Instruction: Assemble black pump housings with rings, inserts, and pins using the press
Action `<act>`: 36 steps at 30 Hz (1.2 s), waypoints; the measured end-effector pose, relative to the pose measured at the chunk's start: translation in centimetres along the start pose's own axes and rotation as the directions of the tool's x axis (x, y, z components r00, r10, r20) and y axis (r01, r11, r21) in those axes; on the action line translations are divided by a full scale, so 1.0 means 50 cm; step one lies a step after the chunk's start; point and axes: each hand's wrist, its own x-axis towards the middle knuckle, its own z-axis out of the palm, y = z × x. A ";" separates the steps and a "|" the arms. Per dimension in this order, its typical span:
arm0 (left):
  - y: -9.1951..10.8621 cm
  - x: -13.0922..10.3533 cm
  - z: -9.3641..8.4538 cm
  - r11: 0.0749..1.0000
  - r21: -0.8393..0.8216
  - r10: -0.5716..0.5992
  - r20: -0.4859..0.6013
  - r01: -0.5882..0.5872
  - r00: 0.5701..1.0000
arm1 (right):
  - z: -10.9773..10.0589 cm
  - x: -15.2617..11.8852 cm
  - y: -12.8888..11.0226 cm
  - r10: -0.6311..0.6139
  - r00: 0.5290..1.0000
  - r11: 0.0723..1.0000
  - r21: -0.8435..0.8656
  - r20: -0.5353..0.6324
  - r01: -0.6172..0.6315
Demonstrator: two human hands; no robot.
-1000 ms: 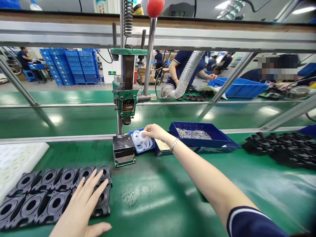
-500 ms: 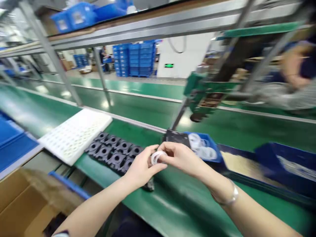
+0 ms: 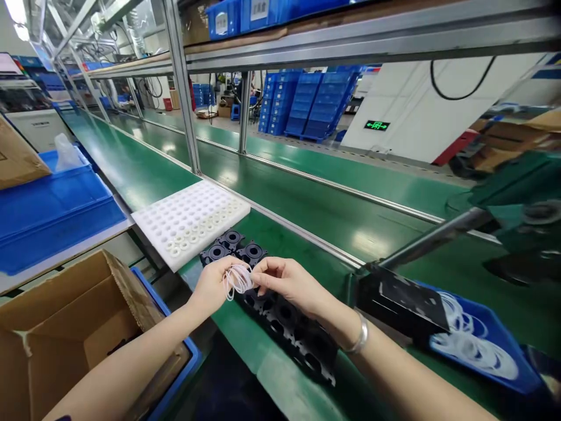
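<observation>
My left hand (image 3: 211, 289) is closed around a bunch of thin white rings (image 3: 238, 279), which fan out past its fingertips. Thumb and forefinger of my right hand (image 3: 291, 283) pinch at the right edge of that bunch; whether a single ring is separated there cannot be made out. Beneath both hands lies a row of black moulded parts (image 3: 253, 251) with round central openings, partly covered by my hands. Just beyond them, a white tray (image 3: 219, 233) has rows of round holes, and pale rings sit in those on its near right side.
At the right, a blue bin (image 3: 523, 359) holds many white rings beside a black block (image 3: 401, 301). An open cardboard box (image 3: 65, 292) stands lower left, with blue crates (image 3: 56, 216) behind it. A metal post (image 3: 182, 88) rises from the green belt (image 3: 307, 169).
The view has swung left and the hands are now over the black parts. The white rings, earlier bunched between both hands, now spread from the left hand.
</observation>
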 end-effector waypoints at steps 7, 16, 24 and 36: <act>-0.072 -0.012 -0.060 0.996 0.065 0.062 -0.080 -0.057 0.995 | -0.012 0.074 0.018 0.008 1.000 1.000 -0.013 0.020 -0.008; -0.096 0.014 -0.128 0.866 -0.498 -0.187 -0.225 0.052 0.956 | -0.068 0.246 0.033 -0.154 0.974 0.875 -0.481 -0.168 0.056; -0.114 0.095 -0.111 0.873 0.423 0.258 0.024 -0.244 0.966 | -0.073 0.314 0.079 -0.164 0.965 0.799 -0.602 -0.205 0.008; -0.158 0.132 -0.079 0.534 0.726 0.273 0.337 -0.433 0.901 | -0.073 0.297 0.093 -0.339 0.927 0.435 -0.848 0.158 0.304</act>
